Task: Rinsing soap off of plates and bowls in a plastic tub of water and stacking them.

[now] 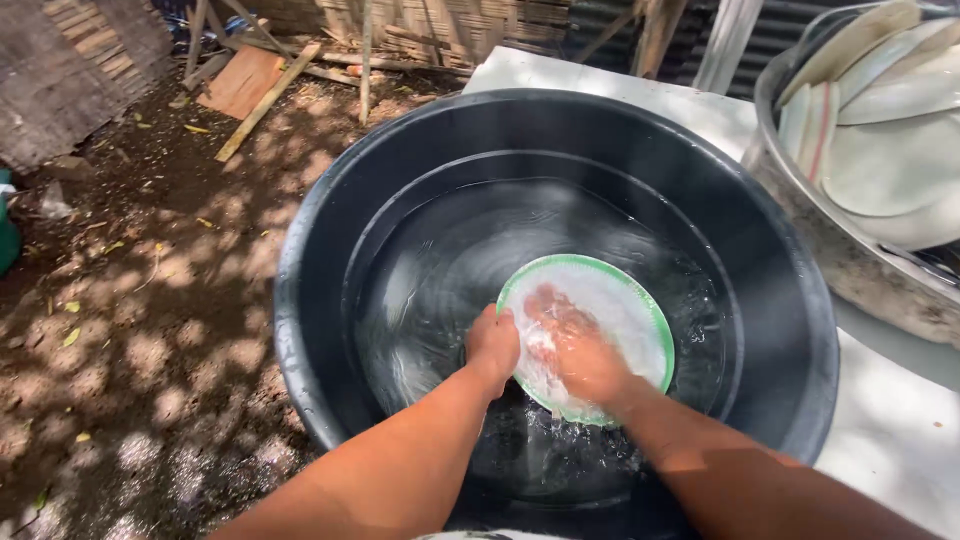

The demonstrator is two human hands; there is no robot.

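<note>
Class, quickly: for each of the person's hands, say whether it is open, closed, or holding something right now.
Left hand: closed, gripping the rim of the green-rimmed plate in the water.
Right hand: open, laid flat on the plate's face, underwater.

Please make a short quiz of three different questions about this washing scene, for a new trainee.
1. True or false: the round white plate with a green rim sits in the water of the large black plastic tub.
2. Which hand lies flat on the plate's face? A) left hand B) right hand
3. What does the grey metal basin to the right of the tub hold?

Key
1. True.
2. B; the left hand grips the plate's left edge.
3. A stack of pale plates and bowls.
</note>
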